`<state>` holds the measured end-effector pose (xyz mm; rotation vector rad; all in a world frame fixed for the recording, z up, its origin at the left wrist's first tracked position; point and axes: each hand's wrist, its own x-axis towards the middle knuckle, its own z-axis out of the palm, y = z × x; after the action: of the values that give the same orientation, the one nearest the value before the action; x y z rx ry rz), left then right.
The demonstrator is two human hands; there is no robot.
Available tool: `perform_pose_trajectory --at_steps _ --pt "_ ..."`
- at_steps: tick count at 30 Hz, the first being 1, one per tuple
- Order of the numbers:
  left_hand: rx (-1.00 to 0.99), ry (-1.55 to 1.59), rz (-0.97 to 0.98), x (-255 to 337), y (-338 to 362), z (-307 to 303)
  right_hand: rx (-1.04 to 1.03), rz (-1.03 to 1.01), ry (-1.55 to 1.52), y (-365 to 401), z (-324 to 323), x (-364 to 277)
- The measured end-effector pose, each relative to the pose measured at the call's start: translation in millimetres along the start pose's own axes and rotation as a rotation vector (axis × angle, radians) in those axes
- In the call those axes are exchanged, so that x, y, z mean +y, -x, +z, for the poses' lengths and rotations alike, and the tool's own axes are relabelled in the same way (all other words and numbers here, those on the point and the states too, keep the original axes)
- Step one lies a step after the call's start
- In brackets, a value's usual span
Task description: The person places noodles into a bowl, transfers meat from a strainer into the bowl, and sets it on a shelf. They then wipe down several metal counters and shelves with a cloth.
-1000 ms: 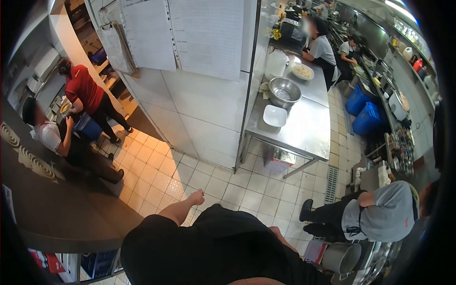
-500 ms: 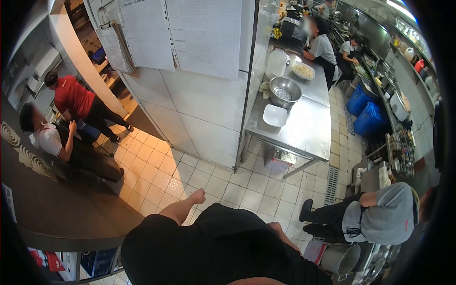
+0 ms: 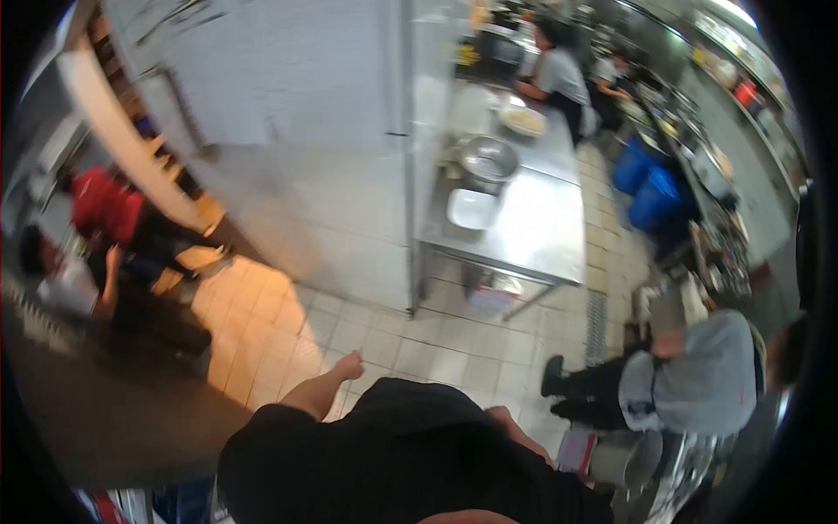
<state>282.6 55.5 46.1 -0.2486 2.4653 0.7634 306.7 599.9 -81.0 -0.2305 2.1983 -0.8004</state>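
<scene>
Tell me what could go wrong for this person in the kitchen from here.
1. A co-worker in a grey shirt crouches low at the right, black shoe out on the tiled floor: a likely trip or collision.
2. The stainless steel table juts a bare corner toward the open floor and might catch a hip.
3. The left hand hangs over the floor, nothing nearby to grab in a stumble.

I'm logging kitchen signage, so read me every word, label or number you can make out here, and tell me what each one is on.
Nothing here can be read; the whole picture is motion-blurred.
Sheets of paper on the white wall: print smeared, unreadable.
Red container on the right-hand shelf: any label is too small and blurred to read.
</scene>
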Motion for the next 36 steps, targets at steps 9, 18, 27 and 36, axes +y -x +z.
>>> perform_pose_trajectory --at_steps 9,18,27,36 --pt "-0.087 -0.085 0.022 64.5 -51.0 22.9 0.24 0.378 -0.26 63.8 -41.4 -44.7" --pt "-0.309 -0.25 0.167 192.0 -111.7 31.6 0.15 0.904 -0.47 137.5 -44.3 14.0" --pt "-0.412 -0.324 0.265 236.1 -284.2 5.6 0.307 0.893 -0.485 105.9 -57.5 0.1" --pt "-0.671 -0.965 0.71 269.6 -388.6 -7.9 0.574 0.662 -0.453 22.9 -117.0 -69.5"
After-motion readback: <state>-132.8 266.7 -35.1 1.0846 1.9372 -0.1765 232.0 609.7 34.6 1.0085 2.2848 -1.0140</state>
